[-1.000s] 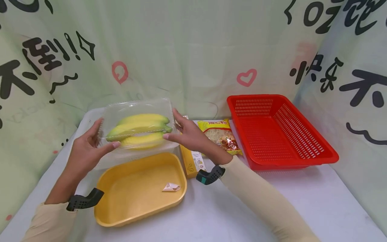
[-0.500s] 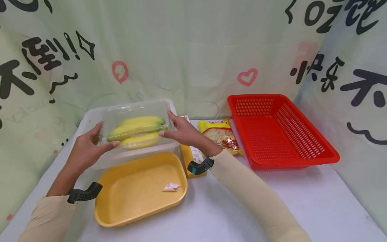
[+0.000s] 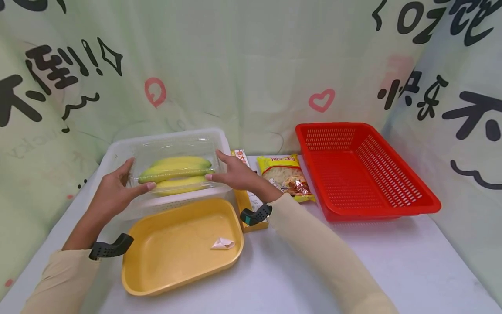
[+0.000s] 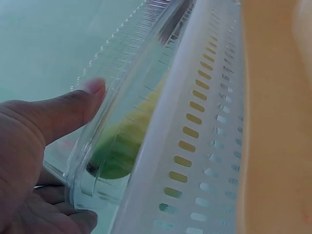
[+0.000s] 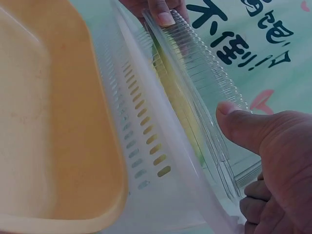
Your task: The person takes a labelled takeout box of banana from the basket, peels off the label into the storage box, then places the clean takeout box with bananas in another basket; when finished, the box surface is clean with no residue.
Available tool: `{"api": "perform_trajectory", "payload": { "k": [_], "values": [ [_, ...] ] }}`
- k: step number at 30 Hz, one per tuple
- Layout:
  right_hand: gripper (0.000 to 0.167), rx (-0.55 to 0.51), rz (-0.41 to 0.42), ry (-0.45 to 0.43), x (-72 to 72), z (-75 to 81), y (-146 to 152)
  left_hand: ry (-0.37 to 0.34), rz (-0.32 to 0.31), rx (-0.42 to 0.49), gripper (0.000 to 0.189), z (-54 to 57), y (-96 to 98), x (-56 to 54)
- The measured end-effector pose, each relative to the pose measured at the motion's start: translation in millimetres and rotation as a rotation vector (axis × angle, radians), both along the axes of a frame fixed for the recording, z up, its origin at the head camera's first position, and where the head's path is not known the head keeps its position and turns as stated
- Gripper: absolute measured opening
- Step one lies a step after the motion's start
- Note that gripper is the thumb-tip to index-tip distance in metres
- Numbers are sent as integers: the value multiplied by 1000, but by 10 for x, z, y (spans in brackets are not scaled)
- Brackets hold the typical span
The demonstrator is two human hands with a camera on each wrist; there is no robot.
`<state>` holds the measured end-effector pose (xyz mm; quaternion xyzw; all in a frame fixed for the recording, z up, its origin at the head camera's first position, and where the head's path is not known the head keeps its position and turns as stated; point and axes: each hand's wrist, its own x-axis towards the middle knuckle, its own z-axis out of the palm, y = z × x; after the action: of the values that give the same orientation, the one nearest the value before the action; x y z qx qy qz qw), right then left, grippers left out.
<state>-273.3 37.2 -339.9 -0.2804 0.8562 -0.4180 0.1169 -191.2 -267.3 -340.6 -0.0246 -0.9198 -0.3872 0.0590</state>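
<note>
A clear plastic clamshell box (image 3: 172, 148) holds several yellow-green bananas (image 3: 178, 168). It sits within the rim of a white slotted basket (image 3: 117, 152); whether it touches the bottom cannot be told. My left hand (image 3: 115, 187) grips the box's left end, its thumb on the lid and its fingers beneath the edge in the left wrist view. The opposite end is held by my right hand (image 3: 241, 176), thumb on top and fingers curled below in the right wrist view. In that view, bananas show through the basket's slots.
A yellow tray (image 3: 168, 253) with a small folded paper (image 3: 223, 243) stands in front of the white basket. To the right are a yellow box (image 3: 245, 203), a yellow food packet (image 3: 284, 174) and a red basket (image 3: 353, 174). A printed curtain (image 3: 251, 65) hangs behind.
The clamshell box of bananas has come down and slightly left into the white basket. My right hand has moved left with it; my left hand has barely shifted.
</note>
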Motion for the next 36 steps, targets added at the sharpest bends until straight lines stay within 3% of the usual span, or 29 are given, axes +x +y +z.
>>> {"api": "perform_trajectory", "payload": {
  "k": [10,15,21,29,36],
  "values": [
    [83,-14,-15,66,-34,-73,-51,-27,-35,-75,110,15,-35,-46],
    [83,32,-29,89,-44,-86,-52,-50,-67,-75,111,7,-51,-72],
    [85,106,-29,85,-37,-90,-47,-91,-79,-72,111,-25,-50,-80],
    [86,120,-17,77,16,-101,-50,-138,-90,-95,110,-61,-42,-84],
    [85,157,52,187,27,-117,-40,-138,-109,-116,109,-37,-25,-114]
  ]
}}
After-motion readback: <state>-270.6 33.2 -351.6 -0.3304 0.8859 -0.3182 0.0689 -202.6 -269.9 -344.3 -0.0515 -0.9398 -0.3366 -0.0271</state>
